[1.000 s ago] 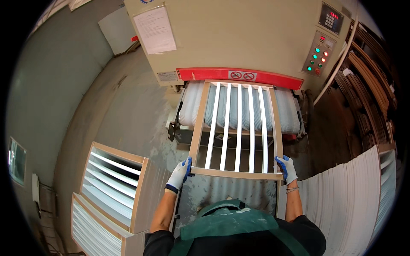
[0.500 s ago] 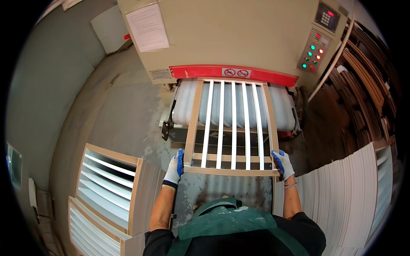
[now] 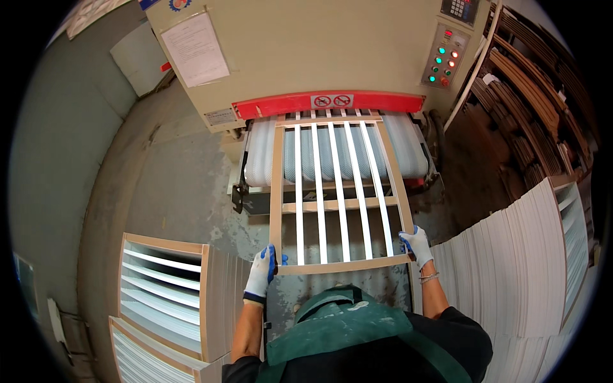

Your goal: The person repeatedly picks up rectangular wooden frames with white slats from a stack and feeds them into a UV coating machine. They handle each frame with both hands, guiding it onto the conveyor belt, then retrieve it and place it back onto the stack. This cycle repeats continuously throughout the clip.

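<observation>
I hold a slatted wooden frame point(image 3: 276, 191) with tan rails and several white slats by its two near corners. My left hand point(image 3: 261, 273), in a white and blue glove, is closed round the near left corner. My right hand point(image 3: 417, 246), gloved alike, grips the near right corner. The frame's far end is over the conveyor belt point(image 3: 408, 150), close to a red guard bar point(image 3: 268, 106). Through the slats shows a tan crosspiece point(image 3: 311, 206), and more white slats run under the guard beyond the far rail; they seem to belong to a second frame beneath.
A beige machine point(image 3: 287, 45) with a lit control panel point(image 3: 445, 56) stands ahead. Stacked slatted frames point(image 3: 203, 300) are at my left, and a tall pale stack point(image 3: 495, 268) is at my right. Brown boards point(image 3: 530, 89) are piled at the far right.
The view has shifted. The crosspiece seen through the slats now lies farther from the near rail, and slats show beyond the far rail. Both hands keep hold of the corners.
</observation>
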Motion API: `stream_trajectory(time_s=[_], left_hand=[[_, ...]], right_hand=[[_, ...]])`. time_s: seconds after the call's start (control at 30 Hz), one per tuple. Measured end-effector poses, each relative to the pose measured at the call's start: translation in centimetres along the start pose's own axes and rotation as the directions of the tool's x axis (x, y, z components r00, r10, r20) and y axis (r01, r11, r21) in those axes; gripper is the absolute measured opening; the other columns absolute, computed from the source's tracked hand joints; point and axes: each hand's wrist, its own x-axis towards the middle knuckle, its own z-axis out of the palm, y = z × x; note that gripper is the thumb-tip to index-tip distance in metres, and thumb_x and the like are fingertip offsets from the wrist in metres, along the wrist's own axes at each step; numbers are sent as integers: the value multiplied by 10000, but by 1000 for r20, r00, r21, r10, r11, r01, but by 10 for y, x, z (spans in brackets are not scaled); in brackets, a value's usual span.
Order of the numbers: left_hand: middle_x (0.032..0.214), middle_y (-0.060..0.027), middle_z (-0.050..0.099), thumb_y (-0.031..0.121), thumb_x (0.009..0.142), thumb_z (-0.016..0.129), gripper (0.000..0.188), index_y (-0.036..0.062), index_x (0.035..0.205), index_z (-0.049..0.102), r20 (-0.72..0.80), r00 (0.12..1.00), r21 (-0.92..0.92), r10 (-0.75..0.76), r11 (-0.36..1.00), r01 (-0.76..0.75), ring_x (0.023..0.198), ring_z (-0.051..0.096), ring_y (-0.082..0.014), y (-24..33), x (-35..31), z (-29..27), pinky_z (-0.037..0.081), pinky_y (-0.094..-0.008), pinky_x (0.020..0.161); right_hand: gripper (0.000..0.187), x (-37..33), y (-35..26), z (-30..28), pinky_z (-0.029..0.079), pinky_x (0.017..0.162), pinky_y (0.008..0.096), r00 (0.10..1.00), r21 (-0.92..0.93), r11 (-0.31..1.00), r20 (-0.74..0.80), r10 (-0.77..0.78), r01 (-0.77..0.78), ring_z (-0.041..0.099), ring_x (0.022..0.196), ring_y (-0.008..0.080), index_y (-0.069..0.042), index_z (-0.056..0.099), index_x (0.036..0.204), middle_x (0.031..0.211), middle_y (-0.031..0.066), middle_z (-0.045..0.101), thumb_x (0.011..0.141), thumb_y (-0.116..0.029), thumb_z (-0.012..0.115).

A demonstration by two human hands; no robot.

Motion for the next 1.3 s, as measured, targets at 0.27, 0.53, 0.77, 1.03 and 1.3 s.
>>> stream_trajectory(time_s=[0.27, 0.53, 0.77, 1.03, 1.3], left_hand=[[690, -68, 623, 386, 1058, 441, 456, 16, 850, 606, -91, 996, 131, 13, 991, -1, 561, 575, -167, -20, -56, 3, 460, -301, 533], [827, -85, 668, 463, 1048, 473, 489, 0, 1048, 633, 37, 999, -21, 25, 999, -25, 692, 630, -157, -29, -93, 4, 499, -285, 607], [821, -70, 656, 459, 1044, 486, 481, 1, 1029, 630, 63, 997, -174, 34, 984, -23, 692, 625, -146, -58, -92, -1, 494, -275, 609], [818, -83, 643, 444, 1045, 494, 470, -7, 1010, 623, 75, 994, -129, 75, 990, -65, 747, 659, -172, -60, -108, -3, 535, -315, 676], [837, -96, 662, 444, 1041, 496, 477, -14, 1030, 630, 81, 995, -146, 61, 988, -48, 728, 649, -180, -66, -110, -2, 516, -303, 647]], right_hand=[[265, -55, 30, -12, 490, 510, 317, 983, -122, 988, -144, -111, 94, 629, 557, 147, 12, 670, 969, 715, 65, 665, 806, -170, 774], [726, -87, 61, -23, 548, 853, 394, 976, -236, 964, -205, 78, -126, 689, 1004, 321, 9, 548, 1317, 1162, 218, 673, 755, -374, 802], [741, -107, 79, -12, 539, 896, 409, 947, -321, 941, -321, -1, -107, 665, 1075, 334, -10, 548, 1339, 1226, 212, 654, 754, -385, 805], [751, -120, 82, -16, 488, 989, 421, 947, -263, 952, -315, 65, -153, 608, 1175, 364, -16, 541, 1351, 1277, 229, 620, 754, -389, 801], [791, -126, 88, -17, 461, 1024, 435, 933, -299, 941, -357, 42, -157, 575, 1218, 380, -37, 522, 1376, 1304, 225, 601, 747, -433, 791]])
